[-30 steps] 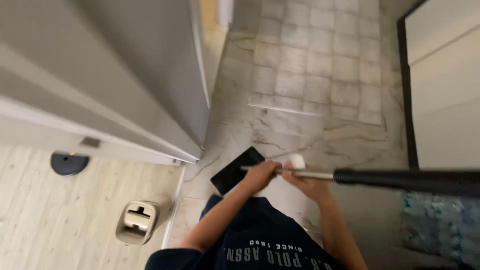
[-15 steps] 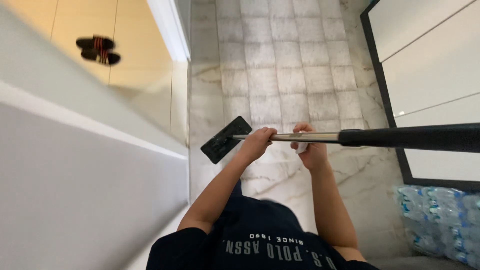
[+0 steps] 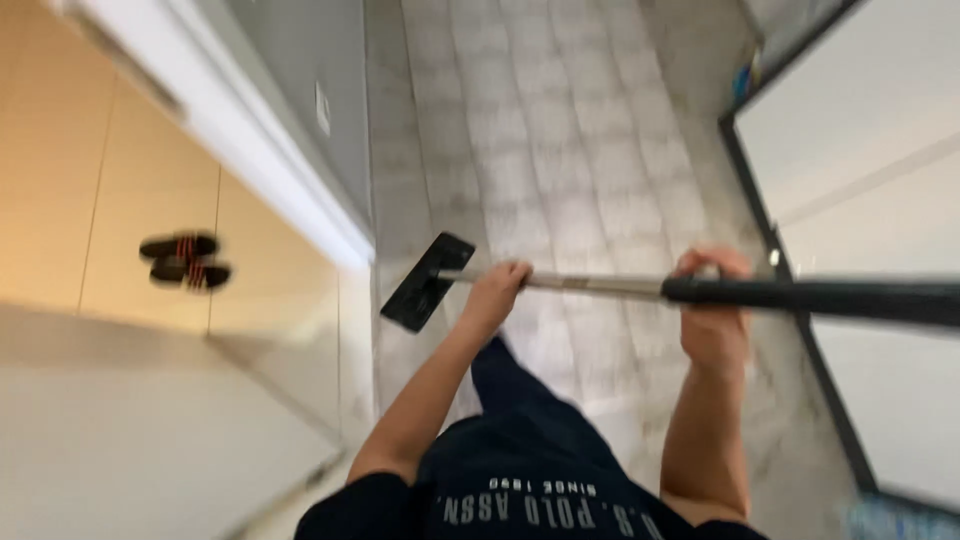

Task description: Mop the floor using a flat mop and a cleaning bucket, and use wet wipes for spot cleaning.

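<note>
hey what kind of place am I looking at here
Likely a home hallway or entry: a pale grey tiled floor, a pair of black sandals on tan flooring, and both hands, left hand and right hand, gripping a long-handled flat black mop.

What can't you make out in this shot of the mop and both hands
Head view:
- Mop pole: far end cut off by the right edge.
- Mop head: underside faces the floor, hidden.
- Right hand: palm hidden behind the pole.
- Left hand: fingertips blurred.
- Dark shoes: details lost to motion blur.
</note>
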